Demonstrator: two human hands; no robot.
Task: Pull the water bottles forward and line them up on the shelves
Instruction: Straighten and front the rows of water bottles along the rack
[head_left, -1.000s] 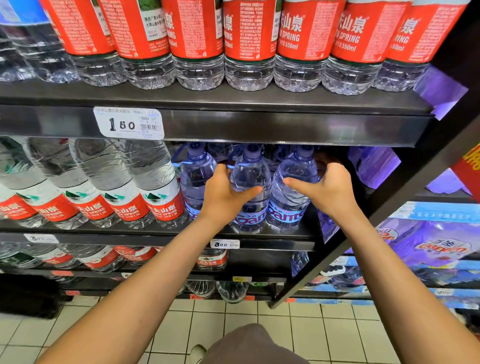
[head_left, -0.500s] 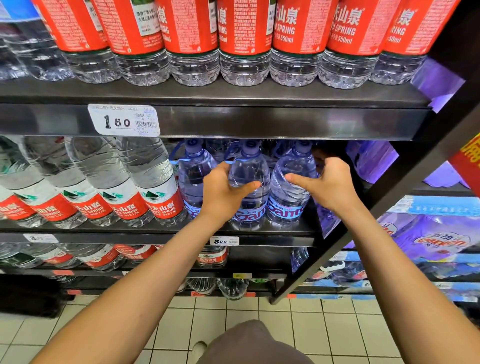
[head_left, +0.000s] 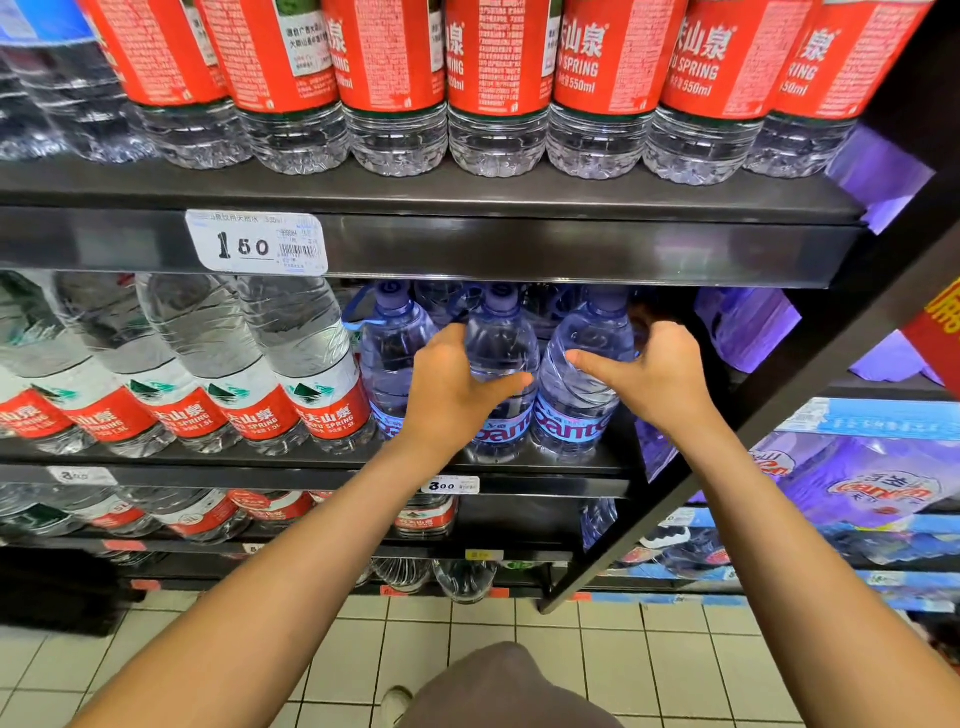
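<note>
Three blue-tinted water bottles with purple caps stand at the front of the middle shelf (head_left: 545, 462). My left hand (head_left: 457, 384) grips the middle bottle (head_left: 501, 343), thumb across its front. My right hand (head_left: 660, 374) grips the right bottle (head_left: 582, 395), thumb on its front, fingers round its far side. The left bottle (head_left: 389, 348) stands free next to my left hand. More blue bottles show dimly behind them.
Large red-labelled bottles (head_left: 317, 384) fill the middle shelf to the left. Small red-labelled bottles (head_left: 498, 104) line the upper shelf (head_left: 571, 249). A black upright (head_left: 779, 415) slants at the right, with purple packs (head_left: 883, 488) beyond. Tiled floor lies below.
Both hands stay on the same two bottles, which look to have kept their places on the shelf; the view has shifted slightly.
</note>
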